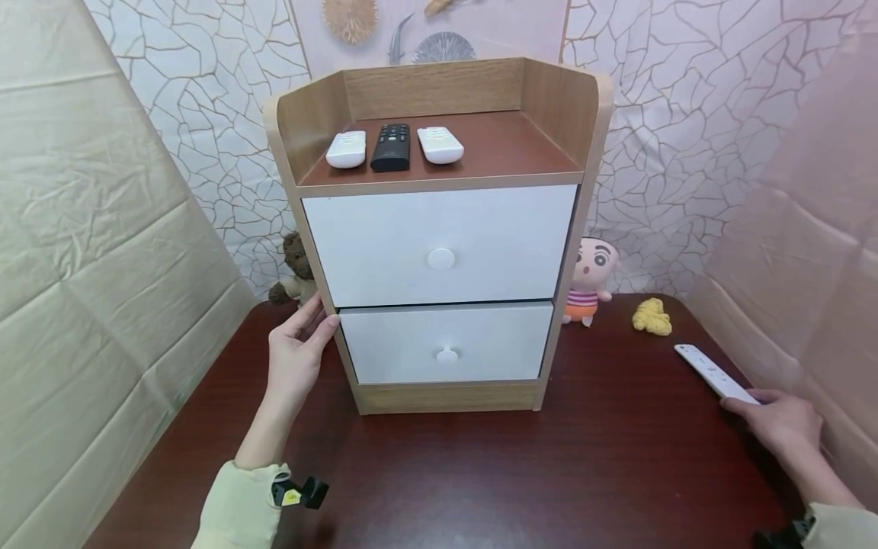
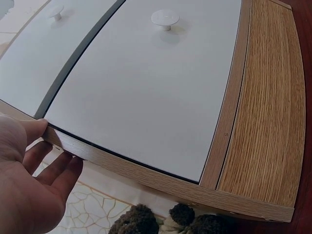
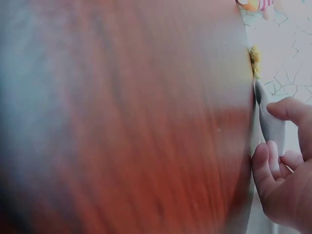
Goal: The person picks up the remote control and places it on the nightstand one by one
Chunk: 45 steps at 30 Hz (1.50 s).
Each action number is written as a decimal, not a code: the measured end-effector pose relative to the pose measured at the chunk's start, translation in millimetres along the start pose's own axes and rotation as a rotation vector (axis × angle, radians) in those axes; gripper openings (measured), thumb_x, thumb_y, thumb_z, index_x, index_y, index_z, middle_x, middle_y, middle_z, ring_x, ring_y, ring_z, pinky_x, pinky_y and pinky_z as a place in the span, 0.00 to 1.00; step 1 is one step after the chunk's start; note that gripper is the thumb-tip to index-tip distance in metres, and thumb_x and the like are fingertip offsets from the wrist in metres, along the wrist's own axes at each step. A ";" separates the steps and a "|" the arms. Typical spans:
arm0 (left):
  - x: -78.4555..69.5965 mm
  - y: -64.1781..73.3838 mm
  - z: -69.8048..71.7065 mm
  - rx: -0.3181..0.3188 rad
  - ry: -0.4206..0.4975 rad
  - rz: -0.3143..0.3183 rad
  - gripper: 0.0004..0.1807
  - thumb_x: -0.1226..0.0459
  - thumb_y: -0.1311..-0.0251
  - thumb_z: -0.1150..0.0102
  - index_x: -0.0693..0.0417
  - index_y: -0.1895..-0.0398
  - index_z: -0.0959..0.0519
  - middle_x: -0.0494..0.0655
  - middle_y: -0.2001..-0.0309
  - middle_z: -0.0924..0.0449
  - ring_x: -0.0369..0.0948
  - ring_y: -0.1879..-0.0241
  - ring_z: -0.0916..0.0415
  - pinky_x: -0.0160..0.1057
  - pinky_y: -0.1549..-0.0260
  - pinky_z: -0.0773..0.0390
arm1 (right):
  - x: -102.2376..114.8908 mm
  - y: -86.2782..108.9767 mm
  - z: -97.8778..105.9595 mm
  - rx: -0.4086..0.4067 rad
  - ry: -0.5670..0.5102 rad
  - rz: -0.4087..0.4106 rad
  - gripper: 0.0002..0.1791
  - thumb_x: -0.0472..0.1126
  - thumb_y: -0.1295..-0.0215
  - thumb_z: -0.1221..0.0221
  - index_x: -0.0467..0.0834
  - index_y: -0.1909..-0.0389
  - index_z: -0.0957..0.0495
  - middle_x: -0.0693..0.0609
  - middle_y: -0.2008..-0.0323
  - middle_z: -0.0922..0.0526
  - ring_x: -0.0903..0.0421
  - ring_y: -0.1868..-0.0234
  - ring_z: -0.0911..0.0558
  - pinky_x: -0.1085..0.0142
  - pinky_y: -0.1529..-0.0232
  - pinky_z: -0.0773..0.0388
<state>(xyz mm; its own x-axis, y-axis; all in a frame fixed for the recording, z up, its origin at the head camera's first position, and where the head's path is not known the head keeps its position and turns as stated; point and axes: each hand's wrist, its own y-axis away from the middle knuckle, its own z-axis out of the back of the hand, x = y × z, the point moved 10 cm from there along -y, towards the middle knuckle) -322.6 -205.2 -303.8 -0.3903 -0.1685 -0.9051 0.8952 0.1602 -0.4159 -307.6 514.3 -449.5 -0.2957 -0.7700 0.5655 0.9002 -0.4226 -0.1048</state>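
Observation:
A small wooden cabinet (image 1: pixel 449 398) with two white drawers stands mid-table. My left hand (image 1: pixel 295 354) grips its left side edge, thumb on the front and fingers behind, level with the gap between the upper drawer (image 1: pixel 384 244) and the lower drawer (image 1: pixel 391 347). The left wrist view shows that thumb by the gap and the fingers around the wooden edge (image 2: pixel 146 173). At the far right, my right hand (image 1: pixel 785 423) holds a white remote control (image 1: pixel 709 372) by its near end, low over the table; its far end points toward the back left.
On the cabinet top lie a white remote (image 1: pixel 347 149), a black remote (image 1: pixel 391 147) and another white remote (image 1: pixel 440 145). A brown plush toy (image 1: pixel 296 259) and a pink plush doll (image 1: pixel 591 274) sit behind the cabinet. Yellow yarn (image 1: pixel 652 316) lies back right. Cloth walls flank the table.

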 end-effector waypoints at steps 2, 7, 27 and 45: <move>-0.3 -0.1 -0.2 0.003 0.000 -0.002 0.29 0.70 0.28 0.40 0.61 0.26 0.32 0.56 0.32 0.27 0.46 0.32 0.30 0.29 0.42 0.25 | 1.4 2.3 1.7 -0.001 -0.005 0.005 0.35 0.56 0.35 0.34 0.26 0.47 0.22 0.47 0.80 0.16 0.48 0.73 0.21 0.60 0.69 0.35; 0.0 -0.3 -0.1 0.004 -0.004 0.000 0.29 0.70 0.28 0.40 0.61 0.26 0.32 0.56 0.32 0.27 0.46 0.32 0.30 0.29 0.42 0.25 | 5.1 8.2 7.5 -0.016 -0.047 0.018 0.35 0.54 0.34 0.35 0.23 0.47 0.22 0.53 0.83 0.16 0.64 0.82 0.22 0.65 0.72 0.36; 0.1 -0.1 -0.1 0.007 0.009 0.003 0.29 0.69 0.28 0.39 0.60 0.26 0.32 0.55 0.31 0.27 0.45 0.31 0.30 0.29 0.42 0.26 | 51.8 50.2 51.4 -0.076 -0.527 0.035 0.15 0.43 0.35 0.29 0.68 0.70 0.23 0.68 0.84 0.17 0.68 0.83 0.18 0.74 0.81 0.30; -1.7 0.2 -0.3 -0.003 0.020 -0.016 0.28 0.70 0.28 0.40 0.63 0.27 0.31 0.57 0.32 0.27 0.48 0.31 0.30 0.28 0.43 0.25 | 133.9 93.8 98.7 -0.156 -0.679 0.242 0.20 0.28 0.38 0.32 0.60 0.61 0.18 0.63 0.80 0.15 0.67 0.82 0.18 0.76 0.82 0.27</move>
<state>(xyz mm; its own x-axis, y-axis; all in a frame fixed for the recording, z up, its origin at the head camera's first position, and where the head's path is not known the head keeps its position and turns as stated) -321.9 -204.6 -302.4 -0.4088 -0.1520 -0.8999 0.8881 0.1605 -0.4306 -231.3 418.8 -302.8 0.2143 -0.4063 0.8883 0.8444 -0.3801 -0.3775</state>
